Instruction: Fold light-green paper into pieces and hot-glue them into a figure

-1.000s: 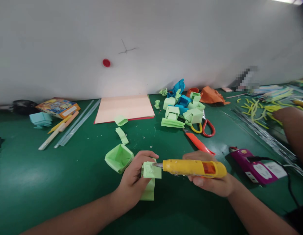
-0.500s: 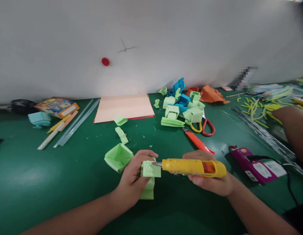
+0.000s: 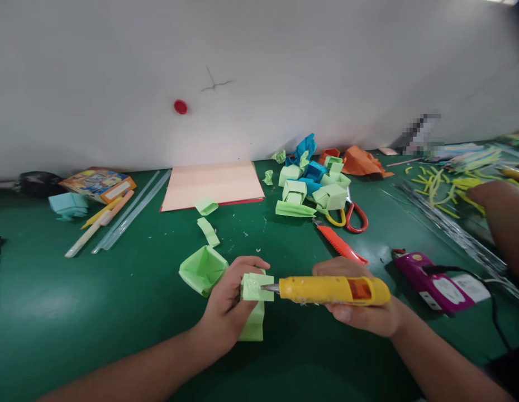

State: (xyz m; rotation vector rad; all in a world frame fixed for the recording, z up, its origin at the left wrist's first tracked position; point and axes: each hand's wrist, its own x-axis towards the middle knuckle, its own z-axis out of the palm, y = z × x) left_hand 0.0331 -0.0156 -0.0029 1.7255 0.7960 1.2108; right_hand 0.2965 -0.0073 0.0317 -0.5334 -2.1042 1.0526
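Note:
My left hand [image 3: 229,301] is closed around a folded light green paper piece [image 3: 253,324], its small flap facing up with shiny glue on it. In my right hand [image 3: 360,321] is a yellow hot glue gun [image 3: 322,290], pointing left. Its metal tip lies at the glued flap; whether it touches cannot be told. Just left of my left hand stands an open green folded paper box [image 3: 204,270]. Beyond it are a small green paper strip [image 3: 208,231] and another small folded green piece [image 3: 206,206].
Peach paper sheets [image 3: 213,184] lie by the wall. Right of them are piled folded papers [image 3: 313,181], scissors [image 3: 357,218] and a red cutter knife [image 3: 341,243]. A purple power strip [image 3: 435,282] sits at right, near another person's arm [image 3: 506,223]. Clear sticks [image 3: 133,212] lie left.
The glue gun has shifted slightly right and down, its tip drawing back across the flap toward the flap's right side. My left hand stays nearly still.

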